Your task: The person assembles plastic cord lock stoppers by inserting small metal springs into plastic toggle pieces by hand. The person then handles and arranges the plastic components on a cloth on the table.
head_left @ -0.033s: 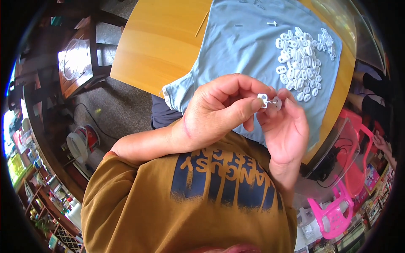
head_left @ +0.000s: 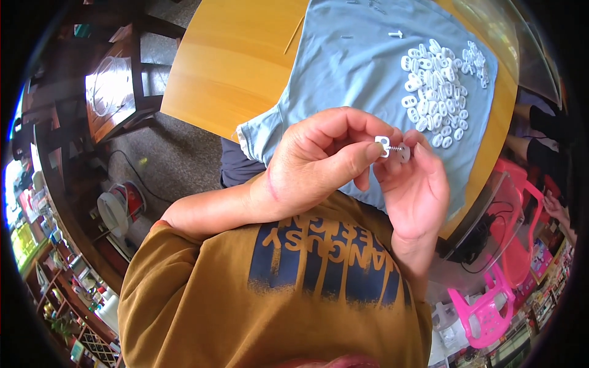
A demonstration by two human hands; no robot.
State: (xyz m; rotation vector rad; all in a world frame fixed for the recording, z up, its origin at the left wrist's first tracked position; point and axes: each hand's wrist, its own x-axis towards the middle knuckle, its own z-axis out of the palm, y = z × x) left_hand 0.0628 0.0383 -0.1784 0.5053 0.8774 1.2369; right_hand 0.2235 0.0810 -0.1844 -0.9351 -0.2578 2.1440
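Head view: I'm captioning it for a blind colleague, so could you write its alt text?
A person's left hand pinches a small white piece, with a coil spring between it and a whitish part in the right hand. White oval pieces lie heaped on blue cloth.

My yellow wooden worktop [head_left: 233, 61] is partly covered by a pale blue cloth [head_left: 331, 80] bearing a heap of white oval pieces [head_left: 442, 108] and smaller white bits [head_left: 475, 62]. A thin stick [head_left: 293, 35] lies beside the cloth.

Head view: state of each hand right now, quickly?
Left hand: closed, pinching a white two-holed piece.
Right hand: closed, pinching a pale translucent piece; a small spring spans the two.
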